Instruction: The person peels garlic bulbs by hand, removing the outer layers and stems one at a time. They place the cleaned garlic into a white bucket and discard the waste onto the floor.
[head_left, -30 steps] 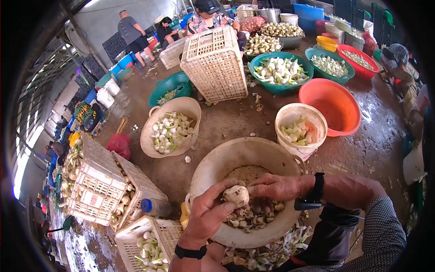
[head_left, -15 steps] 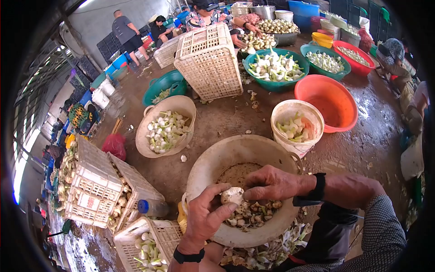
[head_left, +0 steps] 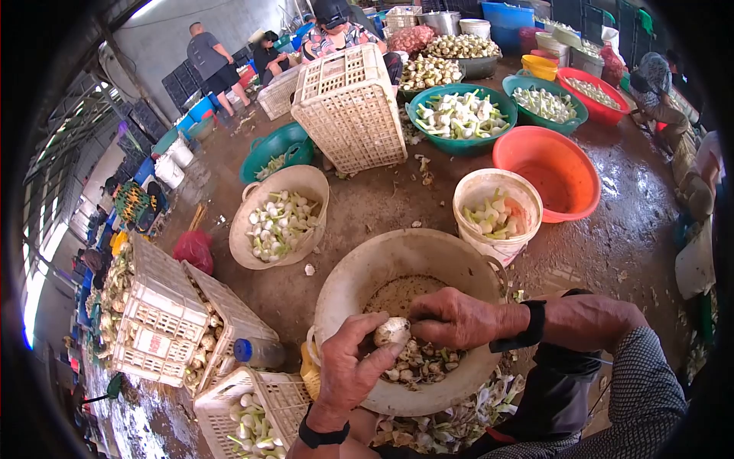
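My left hand (head_left: 345, 369) pinches a dirty whitish garlic bulb (head_left: 392, 331) between thumb and fingers. Against the bulb's right side is my right hand (head_left: 459, 317), its fingers curled closed; whatever they may hold is hidden. Both hands are over a wide cream basin (head_left: 340, 279), where loose garlic bulbs (head_left: 417, 366) and dark soil lie at the bottom. Peeled white bulbs with green stems fill part of a cream tub (head_left: 243, 229) beyond. More trimmed garlic sits in the white bucket (head_left: 464, 183) right of the basin.
Garlic-filled plastic crates (head_left: 153, 336) stand at left beside a blue-capped bottle (head_left: 264, 352). An upright crate (head_left: 352, 115), green basins (head_left: 451, 143) and an orange basin (head_left: 566, 172) stand ahead. Peel scraps (head_left: 459, 421) lie below the basin. Several people work around the room.
My right hand has shifted slightly, its fingers more curled beside the bulb. The left hand still holds the bulb. Across the floor, a co-worker's hands have drawn back from the garlic pile.
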Available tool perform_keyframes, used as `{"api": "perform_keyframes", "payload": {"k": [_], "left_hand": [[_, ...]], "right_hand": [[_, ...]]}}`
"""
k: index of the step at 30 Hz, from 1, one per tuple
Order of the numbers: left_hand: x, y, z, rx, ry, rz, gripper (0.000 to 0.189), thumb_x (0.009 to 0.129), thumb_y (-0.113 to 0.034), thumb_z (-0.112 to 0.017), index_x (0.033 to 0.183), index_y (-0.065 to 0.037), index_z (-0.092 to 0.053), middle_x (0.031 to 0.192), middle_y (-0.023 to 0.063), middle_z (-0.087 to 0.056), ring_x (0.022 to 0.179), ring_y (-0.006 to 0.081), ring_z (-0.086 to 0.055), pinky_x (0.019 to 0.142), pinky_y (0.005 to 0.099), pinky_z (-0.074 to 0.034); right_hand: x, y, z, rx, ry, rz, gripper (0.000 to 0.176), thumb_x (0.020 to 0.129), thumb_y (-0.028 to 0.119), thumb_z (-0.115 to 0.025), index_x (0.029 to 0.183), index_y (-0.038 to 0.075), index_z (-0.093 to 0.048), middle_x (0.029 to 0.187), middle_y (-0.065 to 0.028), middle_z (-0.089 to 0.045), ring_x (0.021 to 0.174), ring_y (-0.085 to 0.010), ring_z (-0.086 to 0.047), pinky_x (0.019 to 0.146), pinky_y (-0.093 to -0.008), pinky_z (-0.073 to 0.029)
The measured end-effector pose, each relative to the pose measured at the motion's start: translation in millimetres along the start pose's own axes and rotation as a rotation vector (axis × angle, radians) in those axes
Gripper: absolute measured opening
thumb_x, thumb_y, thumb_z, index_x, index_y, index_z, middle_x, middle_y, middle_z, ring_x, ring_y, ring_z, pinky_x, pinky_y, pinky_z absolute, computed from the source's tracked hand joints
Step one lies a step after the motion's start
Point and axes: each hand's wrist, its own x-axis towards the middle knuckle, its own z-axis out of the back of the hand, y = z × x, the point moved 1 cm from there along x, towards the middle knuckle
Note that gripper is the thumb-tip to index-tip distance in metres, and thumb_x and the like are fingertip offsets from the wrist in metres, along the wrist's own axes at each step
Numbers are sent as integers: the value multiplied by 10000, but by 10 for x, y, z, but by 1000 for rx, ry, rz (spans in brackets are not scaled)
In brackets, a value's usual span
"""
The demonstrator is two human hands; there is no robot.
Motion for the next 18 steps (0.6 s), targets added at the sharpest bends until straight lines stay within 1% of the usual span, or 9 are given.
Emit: {"api": "perform_keyframes", "payload": {"k": [2, 3, 5, 6, 8, 12, 14, 15, 18], "left_hand": [[-7, -4, -16, -21, 2, -1, 418, 802, -110, -747, 1162, 42, -600, 1130, 121, -609, 985, 159, -607, 829, 282, -511], [-7, 5, -25, -21, 4, -2, 418, 802, -110, -747, 1162, 42, -600, 1130, 121, -609, 985, 159, -607, 829, 282, -511], [3, 13, -35, 56, 5, -96, 410, 816, -96, -737, 1173, 41, -590, 1099, 116, -625, 956, 150, -616, 809, 273, -519], [3, -21, -37, 56, 5, -97, 410, 816, -96, -737, 1173, 41, -590, 1099, 116, -625, 956, 150, -616, 809, 273, -519], [0, -98, -36, -186, -13, 111, 407, 830, -79, -722, 1190, 38, -574, 1058, 106, -643, 920, 138, -627, 791, 262, -528], [9, -113, 1, -211, -36, 100, 407, 839, -70, -714, 1201, 36, -561, 1030, 102, -656, 898, 131, -633, 789, 258, -532], [10, -106, -10, -188, -26, 90, 407, 829, -73, -722, 1189, 36, -564, 1053, 104, -646, 916, 136, -632, 794, 264, -533], [12, -95, -11, -189, -26, 90, 407, 829, -73, -722, 1189, 36, -564, 1053, 104, -646, 916, 136, -632, 794, 264, -533], [11, -46, -7, -56, -31, 29, 409, 797, -44, -728, 1166, 54, -582, 1060, 135, -658, 945, 160, -635, 828, 287, -524]], "right_hand": [[-23, 23, -1, 32, 7, -77, 165, 850, 118, -560, 892, -40, -585, 721, -140, -605, 703, -180, -592, 669, -361, -484], [-30, 8, -8, 31, 5, -77, 165, 850, 118, -560, 892, -40, -585, 721, -140, -605, 703, -180, -592, 669, -361, -484], [-38, -38, -25, 67, -31, -71, 166, 860, 124, -547, 920, -20, -605, 729, -105, -620, 681, -130, -582, 633, -330, -489], [-38, 10, -18, 67, -31, -70, 166, 860, 124, -547, 920, -20, -605, 729, -105, -620, 681, -130, -582, 633, -330, -489], [-26, 128, 15, 257, -12, -327, 197, 888, 165, -551, 952, -8, -621, 744, -68, -635, 645, -104, -589, 592, -289, -495], [36, 158, 91, 351, 54, -348, 226, 910, 197, -552, 971, -7, -627, 740, -43, -634, 621, -90, -598, 555, -265, -496], [55, 162, 99, 227, 72, -324, 246, 916, 206, -561, 983, -24, -619, 728, -51, -633, 638, -110, -619, 557, -269, -505], [57, 139, 98, 226, 72, -325, 246, 916, 206, -561, 983, -24, -619, 728, -51, -633, 638, -110, -619, 557, -269, -505], [51, 81, 77, 204, 98, -284, 246, 909, 209, -564, 969, -22, -621, 711, -57, -628, 632, -107, -615, 559, -268, -503]]}}
